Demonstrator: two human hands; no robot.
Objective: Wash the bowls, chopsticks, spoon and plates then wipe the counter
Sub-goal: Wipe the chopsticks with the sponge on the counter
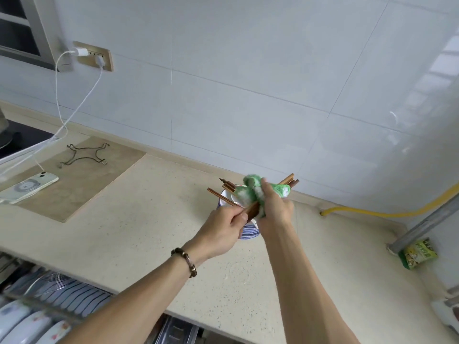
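Two bare hands work above a beige stone surface, over a stack of blue-striped bowls at its middle. Left hand pinches the near ends of a bundle of brown chopsticks between curled fingers; their long axis runs from near left up to far right. Right hand grips a green and white cloth wrapped around the bundle's middle. More chopsticks lie across the top bowl, pointing far left.
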